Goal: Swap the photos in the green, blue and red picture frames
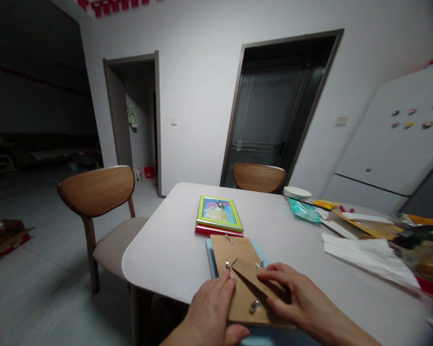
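Observation:
A light blue picture frame lies face down on the white table (166, 250), showing its brown backing board (243, 262) with small metal clips. My left hand (211, 310) rests on the board's left edge, fingertips pinched at a metal clip (228, 265). My right hand (292, 295) lies on the board's right part, fingers spread flat beside the stand flap. Just beyond sits a green picture frame (219, 213), face up on a red frame (216, 231).
Two wooden chairs (101, 192) (259, 177) stand at the table's left and far sides. On the right lie white paper (368, 257), a teal packet (303, 210), a white bowl (297, 192) and mixed clutter. A fridge (393, 139) stands at the right; dark doorways behind.

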Demonstrator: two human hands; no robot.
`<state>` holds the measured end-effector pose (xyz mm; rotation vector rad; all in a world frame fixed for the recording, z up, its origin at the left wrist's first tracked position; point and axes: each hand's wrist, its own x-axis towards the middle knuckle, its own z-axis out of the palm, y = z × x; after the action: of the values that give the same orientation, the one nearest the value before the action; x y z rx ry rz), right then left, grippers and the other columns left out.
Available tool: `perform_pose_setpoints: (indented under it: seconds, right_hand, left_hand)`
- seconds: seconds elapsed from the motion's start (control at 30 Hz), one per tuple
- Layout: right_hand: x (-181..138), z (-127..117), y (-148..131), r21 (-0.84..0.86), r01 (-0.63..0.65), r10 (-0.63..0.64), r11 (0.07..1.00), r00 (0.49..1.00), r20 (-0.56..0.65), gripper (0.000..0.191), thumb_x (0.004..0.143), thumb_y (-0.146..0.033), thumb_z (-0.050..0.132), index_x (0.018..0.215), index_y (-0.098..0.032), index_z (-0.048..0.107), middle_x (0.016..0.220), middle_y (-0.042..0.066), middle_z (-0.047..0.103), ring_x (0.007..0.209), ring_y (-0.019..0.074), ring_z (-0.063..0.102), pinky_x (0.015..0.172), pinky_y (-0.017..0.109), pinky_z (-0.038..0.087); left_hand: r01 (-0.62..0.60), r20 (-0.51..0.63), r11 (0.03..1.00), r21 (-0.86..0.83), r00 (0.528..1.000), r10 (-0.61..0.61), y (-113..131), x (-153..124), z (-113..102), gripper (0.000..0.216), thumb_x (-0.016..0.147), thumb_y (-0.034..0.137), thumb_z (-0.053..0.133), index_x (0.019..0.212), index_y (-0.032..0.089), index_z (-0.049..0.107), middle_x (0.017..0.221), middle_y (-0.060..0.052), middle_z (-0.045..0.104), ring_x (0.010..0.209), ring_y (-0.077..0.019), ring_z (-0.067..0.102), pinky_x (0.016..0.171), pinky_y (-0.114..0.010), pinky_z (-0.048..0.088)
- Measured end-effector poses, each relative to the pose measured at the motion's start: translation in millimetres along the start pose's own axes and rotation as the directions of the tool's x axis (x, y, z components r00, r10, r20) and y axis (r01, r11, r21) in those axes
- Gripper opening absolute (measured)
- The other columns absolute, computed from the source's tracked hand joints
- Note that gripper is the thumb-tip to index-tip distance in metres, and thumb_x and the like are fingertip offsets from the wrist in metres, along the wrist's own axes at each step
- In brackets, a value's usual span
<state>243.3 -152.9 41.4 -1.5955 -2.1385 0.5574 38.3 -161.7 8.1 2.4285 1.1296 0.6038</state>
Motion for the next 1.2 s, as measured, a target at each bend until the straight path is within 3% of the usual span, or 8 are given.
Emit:
perform_pose_setpoints:
  seconds: [0.1,0.2,0.37,0.5,0.7,0.83,0.93,1.2]
  right_hand:
    - [-1,8,20,-0.055,-0.014,0.015,0.998,1.000,0.016,0.031,0.061,-0.022,0.048,0.089,-0.023,0.063,0.093,0.005,0.058,0.086,0.0188,0.053,0.078,0.028,0.041]
    - [0,18,28,-0.090,-0.011,0.012,0.996,1.000,0.013,0.034,0.060,-0.020,0.046,0.089,-0.022,0.063,0.094,0.005,0.058,0.087,0.0185,0.053,0.079,0.027,0.040]
    - [6,36,28,-0.137,0.039,-0.042,0.990,0.999,-0.018,0.034,0.061,-0.020,0.047,0.090,-0.019,0.063,0.094,0.007,0.058,0.089,0.0183,0.052,0.080,0.026,0.038]
    - [11,50,29,-0.223,0.085,-0.106,0.971,0.991,-0.083,0.031,0.068,-0.024,0.046,0.095,-0.020,0.060,0.093,0.007,0.056,0.088,0.0191,0.050,0.079,0.030,0.038]
    - [12,62,14,-0.311,0.101,-0.140,0.945,0.985,-0.104,0.028,0.074,-0.029,0.046,0.097,-0.024,0.059,0.099,0.008,0.053,0.089,0.0214,0.048,0.077,0.035,0.037]
    - [8,62,-2,-0.297,0.220,-0.246,0.929,0.968,-0.052,0.025,0.079,-0.028,0.041,0.095,-0.030,0.060,0.107,0.006,0.051,0.097,0.0216,0.044,0.080,0.036,0.036]
    - [3,59,-10,-0.279,0.300,-0.313,0.912,0.950,-0.003,0.026,0.081,-0.030,0.039,0.097,-0.033,0.059,0.109,0.004,0.051,0.101,0.0216,0.042,0.084,0.038,0.033]
    - [-11,51,-4,-0.265,0.359,-0.344,0.895,0.933,0.104,0.036,0.073,-0.039,0.049,0.108,-0.031,0.052,0.121,0.004,0.045,0.109,0.0234,0.037,0.090,0.039,0.029]
  left_hand:
    - [0.052,0.008,0.999,0.000,0.999,-0.052,-1,4,14,0.080,0.053,0.033,0.074,0.121,0.013,0.036,0.124,-0.013,0.044,0.110,-0.0276,0.041,0.095,-0.042,0.032]
    - [0.034,0.053,0.999,0.009,0.998,-0.034,-8,3,23,0.082,0.053,0.045,0.071,0.121,0.016,0.036,0.128,-0.013,0.038,0.118,-0.0297,0.031,0.098,-0.048,0.023]
    - [0.017,0.144,0.999,0.052,0.989,-0.024,-17,-1,24,0.062,0.058,0.034,0.070,0.111,0.017,0.044,0.131,-0.011,0.035,0.120,-0.0248,0.029,0.101,-0.046,0.017]
    - [0.069,0.088,0.996,0.060,0.993,-0.074,-19,-5,12,0.037,0.064,0.024,0.064,0.098,0.019,0.051,0.124,-0.006,0.045,0.115,-0.0211,0.037,0.099,-0.040,0.022]
    - [0.074,-0.043,0.996,0.048,0.996,-0.072,-29,-13,3,0.030,0.061,0.022,0.065,0.088,0.020,0.052,0.113,-0.002,0.053,0.105,-0.0195,0.044,0.092,-0.033,0.031]
    - [0.056,-0.118,0.998,0.036,0.992,-0.051,-34,-13,9,0.031,0.058,0.024,0.069,0.083,0.020,0.052,0.110,-0.002,0.054,0.100,-0.0199,0.047,0.089,-0.034,0.034]
    - [0.041,-0.126,0.998,0.037,0.991,-0.036,-34,-13,11,0.031,0.059,0.025,0.069,0.084,0.021,0.052,0.112,-0.002,0.053,0.103,-0.0202,0.045,0.090,-0.034,0.033]
    - [0.043,-0.089,0.998,0.050,0.995,-0.038,-30,-15,5,0.033,0.061,0.025,0.068,0.088,0.020,0.051,0.112,-0.003,0.053,0.104,-0.0203,0.045,0.091,-0.035,0.031]
